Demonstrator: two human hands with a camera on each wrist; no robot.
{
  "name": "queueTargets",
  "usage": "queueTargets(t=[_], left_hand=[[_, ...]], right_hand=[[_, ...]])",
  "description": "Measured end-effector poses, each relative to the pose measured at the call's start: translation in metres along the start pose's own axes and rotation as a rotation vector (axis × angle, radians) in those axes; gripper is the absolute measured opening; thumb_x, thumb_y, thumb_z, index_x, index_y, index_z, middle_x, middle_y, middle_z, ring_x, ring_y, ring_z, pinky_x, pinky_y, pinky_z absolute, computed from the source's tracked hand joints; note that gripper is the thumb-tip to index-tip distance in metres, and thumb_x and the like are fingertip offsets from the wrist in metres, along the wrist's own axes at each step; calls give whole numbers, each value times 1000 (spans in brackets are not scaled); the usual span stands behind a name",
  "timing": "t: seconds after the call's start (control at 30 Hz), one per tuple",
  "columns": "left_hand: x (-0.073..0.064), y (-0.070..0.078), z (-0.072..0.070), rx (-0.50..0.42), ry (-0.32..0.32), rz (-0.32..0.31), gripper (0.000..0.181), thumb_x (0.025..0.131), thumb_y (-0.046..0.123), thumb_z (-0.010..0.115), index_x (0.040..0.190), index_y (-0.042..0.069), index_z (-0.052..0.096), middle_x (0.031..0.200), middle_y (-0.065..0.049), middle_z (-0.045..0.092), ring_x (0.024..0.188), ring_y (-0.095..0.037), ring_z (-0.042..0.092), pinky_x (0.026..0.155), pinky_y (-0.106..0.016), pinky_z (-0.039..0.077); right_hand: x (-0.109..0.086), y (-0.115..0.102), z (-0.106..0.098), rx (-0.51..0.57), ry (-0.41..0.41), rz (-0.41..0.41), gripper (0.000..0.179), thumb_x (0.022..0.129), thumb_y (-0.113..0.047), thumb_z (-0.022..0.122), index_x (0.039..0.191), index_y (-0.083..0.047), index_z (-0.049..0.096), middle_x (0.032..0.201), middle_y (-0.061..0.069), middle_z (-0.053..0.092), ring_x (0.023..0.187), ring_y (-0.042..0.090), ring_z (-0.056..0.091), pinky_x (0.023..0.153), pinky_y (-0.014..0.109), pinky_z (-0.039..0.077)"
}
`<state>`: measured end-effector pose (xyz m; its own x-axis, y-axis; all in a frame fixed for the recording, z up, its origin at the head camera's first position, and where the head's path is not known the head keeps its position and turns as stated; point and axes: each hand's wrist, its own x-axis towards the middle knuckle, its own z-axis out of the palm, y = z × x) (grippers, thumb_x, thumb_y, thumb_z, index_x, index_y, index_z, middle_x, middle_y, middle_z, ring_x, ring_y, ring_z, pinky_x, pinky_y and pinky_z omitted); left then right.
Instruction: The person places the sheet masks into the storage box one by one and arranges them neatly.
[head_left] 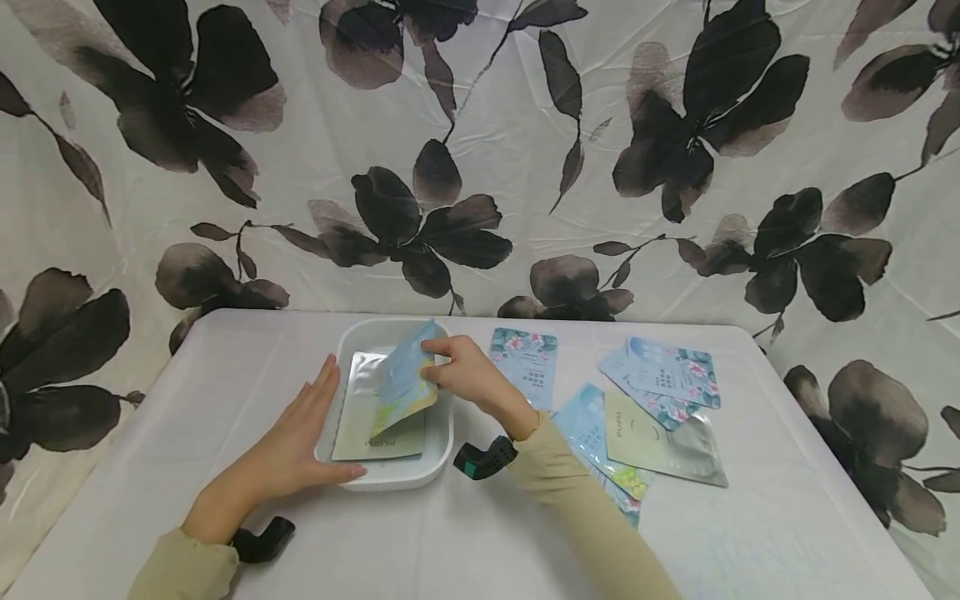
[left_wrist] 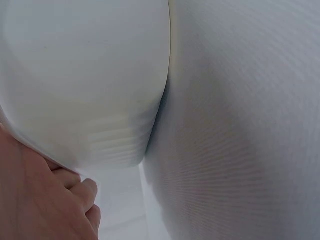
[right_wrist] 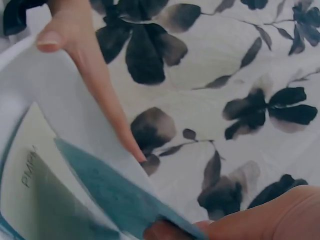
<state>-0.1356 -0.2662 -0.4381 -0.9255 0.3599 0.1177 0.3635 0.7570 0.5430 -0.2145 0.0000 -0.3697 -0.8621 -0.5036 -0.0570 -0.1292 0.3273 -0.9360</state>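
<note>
A white plastic tray (head_left: 397, 481) sits left of centre on the table. My left hand (head_left: 288, 442) rests along its left side, fingers straight and the thumb at the near rim. Over the tray, my right hand (head_left: 476, 379) pinches the right edge of a blue face mask packet (head_left: 405, 375) with a yellow-green corner, holding it tilted. Beneath lies a pale green and silver packet (head_left: 354, 433) marked PMPM, partly hidden by the blue one. The right wrist view shows the blue packet (right_wrist: 107, 182) between thumb and finger, its lower end close to the pale green packet.
One blue floral packet (head_left: 522, 358) lies right of the tray. Farther right are overlapping blue packets (head_left: 675, 371) and another pale green and silver packet (head_left: 652, 442). A floral cloth (head_left: 480, 167) hangs behind the white table (head_left: 247, 358).
</note>
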Motion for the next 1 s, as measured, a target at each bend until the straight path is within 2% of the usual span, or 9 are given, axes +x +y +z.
queueTargets(t=[0.07, 0.2, 0.27, 0.37, 0.5, 0.6, 0.73, 0.9, 1.0], left_hand=[[1, 1, 0, -4, 3, 17, 135, 70, 57, 83, 159, 5, -5, 166, -10, -10, 149, -44, 2, 119, -60, 6], [2, 2, 0, -7, -1, 30, 135, 70, 56, 83, 158, 3, -4, 166, -13, -9, 150, -41, 2, 120, -57, 5], [1, 2, 0, -4, -7, 16, 136, 70, 57, 83, 158, 4, -5, 166, -12, -10, 150, -42, 2, 119, -59, 7], [0, 2, 0, 1, -7, 4, 137, 69, 58, 83, 158, 4, -6, 166, -10, -12, 149, -43, 2, 117, -63, 9], [0, 3, 0, 10, 1, 1, 137, 69, 58, 83, 158, 4, -5, 166, -11, -11, 149, -43, 3, 117, -63, 10], [0, 3, -1, 14, 1, 0, 136, 70, 58, 83, 158, 4, -6, 166, -11, -11, 150, -42, 3, 118, -61, 9], [1, 4, -1, 16, -4, -7, 136, 70, 59, 82, 158, 4, -6, 166, -10, -11, 150, -40, 3, 119, -60, 9], [1, 4, 1, 19, -5, -19, 135, 70, 60, 82, 158, 6, -6, 166, -8, -12, 150, -41, 4, 117, -63, 10], [1, 3, 1, 24, -2, -23, 135, 70, 60, 82, 158, 5, -5, 166, -7, -12, 150, -41, 4, 117, -63, 11]], right_hand=[[0, 1, 8, -10, -11, 5, 51, 91, 4, 59, 141, 9, 48, 149, 22, 43, 128, 29, 52, 92, 36, 54], [1, 5, 22, -36, -43, 26, 57, 89, 7, 60, 143, 9, 44, 150, 22, 42, 118, 30, 60, 96, 41, 52], [1, 6, 28, -73, -64, 32, 59, 87, 8, 61, 144, 9, 43, 149, 23, 44, 113, 24, 61, 92, 37, 53], [2, 7, 35, -140, -99, 34, 54, 86, 8, 64, 138, 11, 50, 132, 23, 57, 92, 19, 60, 75, 28, 52], [2, 7, 42, -222, -117, 58, 52, 91, -2, 64, 140, 10, 48, 135, 22, 56, 109, 20, 58, 88, 28, 50], [1, 8, 47, -278, -139, 82, 63, 96, -13, 62, 148, 9, 35, 154, 25, 33, 143, 29, 30, 114, 37, 34], [1, 9, 53, -375, -155, 91, 68, 99, -24, 59, 150, 11, 29, 155, 36, 19, 146, 44, 14, 117, 47, 25], [3, 14, 61, -467, -138, 99, 75, 98, -33, 60, 149, 13, 29, 152, 44, 13, 142, 50, 21, 113, 51, 33], [3, 16, 67, -510, -136, 112, 79, 97, -36, 61, 149, 13, 28, 153, 43, 8, 144, 51, 14, 112, 54, 33]])
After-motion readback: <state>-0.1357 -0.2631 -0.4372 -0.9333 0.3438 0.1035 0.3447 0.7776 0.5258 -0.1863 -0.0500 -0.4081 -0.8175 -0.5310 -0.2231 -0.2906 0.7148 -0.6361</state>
